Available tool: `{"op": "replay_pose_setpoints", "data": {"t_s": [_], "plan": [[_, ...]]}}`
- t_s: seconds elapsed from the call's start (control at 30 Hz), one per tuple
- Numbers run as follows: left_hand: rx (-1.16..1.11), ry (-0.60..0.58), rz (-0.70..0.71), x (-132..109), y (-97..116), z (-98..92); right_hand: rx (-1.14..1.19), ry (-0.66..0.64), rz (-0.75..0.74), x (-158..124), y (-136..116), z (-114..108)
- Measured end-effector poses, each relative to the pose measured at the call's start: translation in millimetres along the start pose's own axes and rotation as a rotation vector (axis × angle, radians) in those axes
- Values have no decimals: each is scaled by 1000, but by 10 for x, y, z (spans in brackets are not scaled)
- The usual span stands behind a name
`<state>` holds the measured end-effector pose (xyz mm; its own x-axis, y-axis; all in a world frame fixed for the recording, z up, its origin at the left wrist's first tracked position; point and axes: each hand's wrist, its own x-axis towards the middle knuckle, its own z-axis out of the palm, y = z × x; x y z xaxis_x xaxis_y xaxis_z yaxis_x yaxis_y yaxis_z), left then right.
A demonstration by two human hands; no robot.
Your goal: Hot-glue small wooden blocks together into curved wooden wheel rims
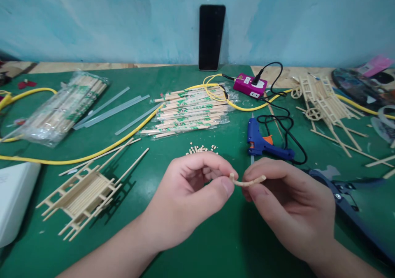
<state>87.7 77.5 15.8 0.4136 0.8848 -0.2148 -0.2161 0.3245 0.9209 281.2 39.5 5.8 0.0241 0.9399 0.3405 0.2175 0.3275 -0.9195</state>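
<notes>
Left hand [188,198] and right hand [286,206] pinch one curved wooden strip [248,182].

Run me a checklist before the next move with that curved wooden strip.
1. Curved wooden strip pinched between left hand and right hand: ok.
2. Blue glue gun lying near the hands on the green mat: ok.
3. Glue gun hot: cannot tell.
4. Spare glue sticks on the mat: ok.
5. Pink power socket has a plug in it: ok.
6. Small wooden cubes piled near the hands: ok.
</notes>
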Motion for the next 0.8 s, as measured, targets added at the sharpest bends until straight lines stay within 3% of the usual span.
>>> {"op": "replay_pose_setpoints", "data": {"t_s": [0.17, 0.4, 0.8], "plan": [[-39, 26, 65, -4, -1, 23, -90, 34, -113, -40, 18, -11], [-53, 29, 41, 16, -4, 19, -180, -2, -187, -15, -12, -27], [19, 42, 101, 9, -15, 4, -167, 1, -193, 10, -29, -18]]}}
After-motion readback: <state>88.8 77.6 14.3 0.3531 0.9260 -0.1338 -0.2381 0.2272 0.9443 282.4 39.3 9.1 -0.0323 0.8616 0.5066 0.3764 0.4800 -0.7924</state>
